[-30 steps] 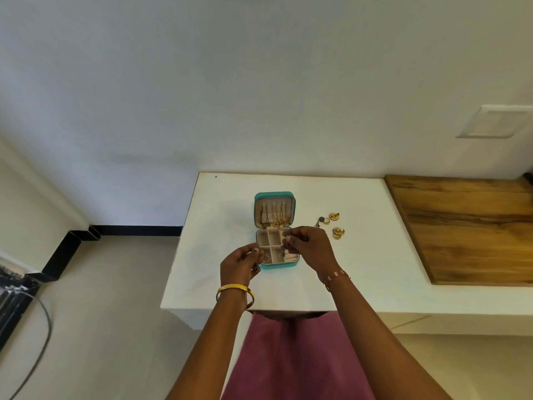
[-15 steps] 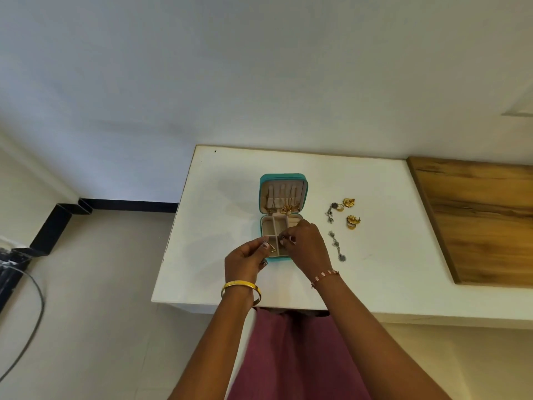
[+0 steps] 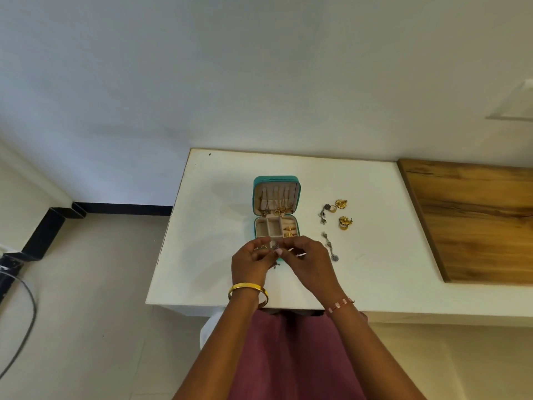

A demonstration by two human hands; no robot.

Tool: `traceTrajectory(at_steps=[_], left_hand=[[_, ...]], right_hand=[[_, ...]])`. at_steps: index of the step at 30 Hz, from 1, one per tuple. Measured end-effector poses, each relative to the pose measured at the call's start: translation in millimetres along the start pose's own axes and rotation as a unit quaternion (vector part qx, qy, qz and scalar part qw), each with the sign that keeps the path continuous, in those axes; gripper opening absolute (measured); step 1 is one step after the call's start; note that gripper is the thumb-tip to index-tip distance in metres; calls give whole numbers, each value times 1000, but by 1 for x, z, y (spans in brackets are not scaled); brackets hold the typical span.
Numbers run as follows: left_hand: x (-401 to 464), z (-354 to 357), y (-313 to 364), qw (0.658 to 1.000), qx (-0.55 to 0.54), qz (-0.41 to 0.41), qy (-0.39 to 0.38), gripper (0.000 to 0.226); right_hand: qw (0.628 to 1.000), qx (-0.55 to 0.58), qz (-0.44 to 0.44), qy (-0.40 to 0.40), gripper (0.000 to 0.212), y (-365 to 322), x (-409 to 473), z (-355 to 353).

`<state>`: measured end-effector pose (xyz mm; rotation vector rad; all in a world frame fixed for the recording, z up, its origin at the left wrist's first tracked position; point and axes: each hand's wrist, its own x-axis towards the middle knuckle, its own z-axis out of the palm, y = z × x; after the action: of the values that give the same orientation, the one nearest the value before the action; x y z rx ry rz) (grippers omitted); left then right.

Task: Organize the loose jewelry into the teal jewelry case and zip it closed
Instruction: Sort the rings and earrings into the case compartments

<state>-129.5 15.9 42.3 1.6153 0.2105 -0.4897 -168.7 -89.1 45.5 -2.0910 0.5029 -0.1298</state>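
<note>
Since a moment ago, your hands have drawn back toward you, off the trays. Both your left hand [image 3: 250, 262] and right hand [image 3: 307, 259] pinch a small silver earring [image 3: 276, 247] between the fingertips, at the near edge of the teal case [image 3: 276, 180], which lies open mid-counter [image 3: 207, 255]. If your grip slackens, the earring could fall outside the compartments. Loose silver earrings [image 3: 331, 246] and gold pieces [image 3: 345, 222] wait at two o'clock; a careless wrist could sweep them off.
</note>
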Motion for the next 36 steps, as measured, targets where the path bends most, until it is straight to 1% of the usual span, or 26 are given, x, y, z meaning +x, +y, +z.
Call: traceTrajectory(at_steps=[2,5,8,10,12,14,16,21,23,25,27,30,33,34,36], left_hand=[[-2,3,2,1000,10,14,-6,30],[-2,3,3,1000,9,18,-7,29],[0,0,0,999,-14,-2,32,20],[0,-4,-2,997,-40,-23,61,18],[0,-7,-5,994,-68,-45,79,16],[-1,-9,-7,991,-85,-59,89,14],[-1,-9,-10,989,-90,-65,93,14],[-1,-7,-11,989,-92,-70,92,17],[-1,-4,-11,990,-89,-68,90,21],[-2,-1,-10,991,-84,-65,86,19],[-4,4,-9,992,-79,-62,76,17],[-8,15,-8,994,-78,-57,52,20],[-13,31,-8,995,-81,-60,26,19],[-15,37,-8,995,-81,-62,18,19],[-18,50,-9,995,-78,-65,0,21]], right_hand=[[1000,5,8,22,16,1,1,0],[999,22,11,26,10,-3,7,-4],[995,93,25,26,9,-7,16,-8],[989,140,40,21,10,-9,22,-11],[989,142,48,9,9,-9,29,-12],[989,133,59,0,8,-4,36,-11],[993,101,68,-6,7,0,40,-7],[998,-63,24,-20,12,7,42,5],[995,-92,15,-24,14,9,43,9],[994,-101,13,-23,16,12,43,11],[996,-92,7,9,16,15,41,9],[992,-62,9,107,12,30,31,-7],[977,-66,74,189,10,59,12,-31],[972,-69,101,199,11,69,7,-37],[969,-73,137,193,14,86,0,-47]])
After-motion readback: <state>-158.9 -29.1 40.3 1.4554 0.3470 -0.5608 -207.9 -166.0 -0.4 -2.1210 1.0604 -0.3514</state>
